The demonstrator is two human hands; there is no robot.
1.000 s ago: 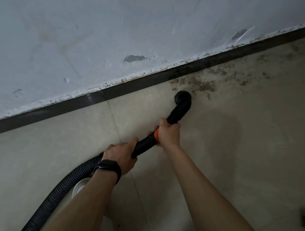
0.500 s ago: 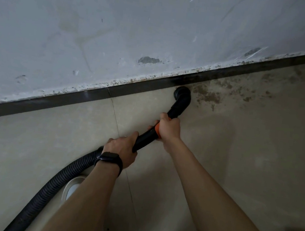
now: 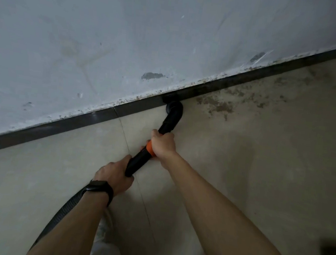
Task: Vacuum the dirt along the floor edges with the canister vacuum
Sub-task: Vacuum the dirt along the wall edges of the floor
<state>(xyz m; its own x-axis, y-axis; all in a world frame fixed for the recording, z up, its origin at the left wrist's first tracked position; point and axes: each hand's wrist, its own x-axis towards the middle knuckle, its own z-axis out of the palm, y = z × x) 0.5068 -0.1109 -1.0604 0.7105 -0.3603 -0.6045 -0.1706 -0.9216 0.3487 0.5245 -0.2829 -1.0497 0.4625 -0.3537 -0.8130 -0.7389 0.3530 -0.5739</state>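
left hand (image 3: 114,175): curled round black plastic vacuum wand (image 3: 138,161) | right hand (image 3: 164,145): grips wand, 2 o'clock from left, forearm straight

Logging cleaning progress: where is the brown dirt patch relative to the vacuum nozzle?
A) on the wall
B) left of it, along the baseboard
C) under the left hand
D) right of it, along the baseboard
D: the brown dirt patch spreads over the tile right of the vacuum nozzle, which sits at the black baseboard.
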